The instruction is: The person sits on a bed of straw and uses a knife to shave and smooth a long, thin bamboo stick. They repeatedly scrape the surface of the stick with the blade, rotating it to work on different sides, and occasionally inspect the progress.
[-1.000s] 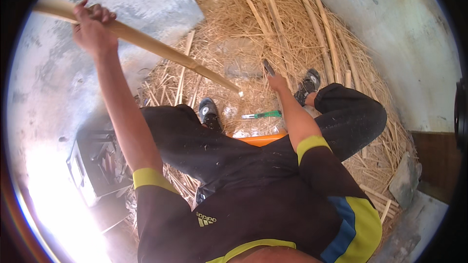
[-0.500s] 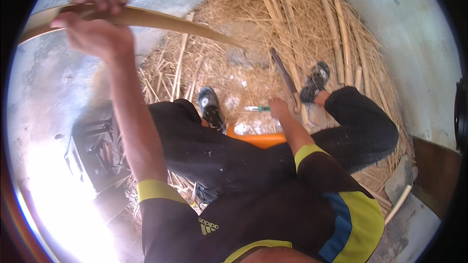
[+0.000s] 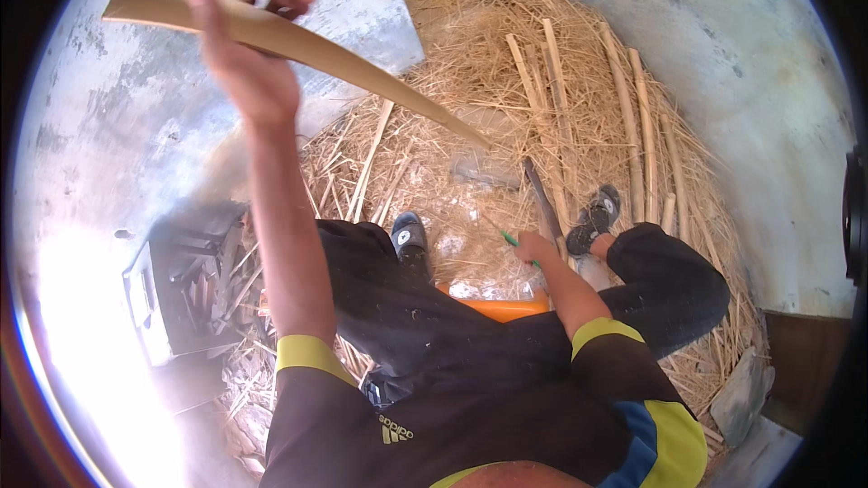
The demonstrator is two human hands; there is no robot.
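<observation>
My left hand (image 3: 253,63) is raised at the upper left around a long split bamboo strip (image 3: 334,63). The thumb presses the near side, while some fingers lift loosely behind it. The strip slants down to the right, and its far end reaches the straw-covered ground. Low in front of me, my right hand (image 3: 537,249) is closed on a small green-handled knife (image 3: 511,239); its thin blade is hard to make out. Just beyond that hand lies a long dark blade (image 3: 540,194), its lower end partly hidden by the hand.
Bamboo poles (image 3: 639,126) lie on straw (image 3: 452,27) at the far right. An orange seat edge (image 3: 506,309) shows between my legs. A flat stone (image 3: 484,172) rests ahead. Pale walls (image 3: 768,126) stand on both sides, with a dark frame-like object (image 3: 194,262) at left.
The view has shifted, so the scene sits lower and further right. My left fingers have loosened on the bamboo strip, whose near end now shows. The knife in my right hand has turned its tip away.
</observation>
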